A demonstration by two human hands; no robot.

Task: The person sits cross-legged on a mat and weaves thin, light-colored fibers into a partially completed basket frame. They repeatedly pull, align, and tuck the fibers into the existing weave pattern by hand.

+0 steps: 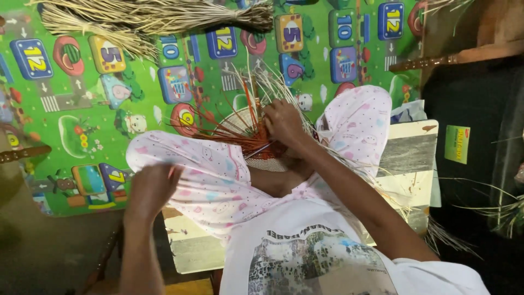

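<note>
A partly woven round basket (240, 123) with orange and pale straw strands rests between my knees. My right hand (284, 123) presses on its top, fingers closed around the weave and strands. My left hand (153, 188) is pulled back to my left knee, fingers pinched on a thin strand (173, 170) that is hard to see. I sit on a low pale wooden bench (406, 158) in pink patterned trousers (218, 180).
A green play mat (109, 93) with coloured picture squares covers the floor ahead. A bundle of dry straw (147, 19) lies at the mat's far edge. Loose straw (502, 213) sticks out at the right. Dark furniture (469, 54) stands at the right.
</note>
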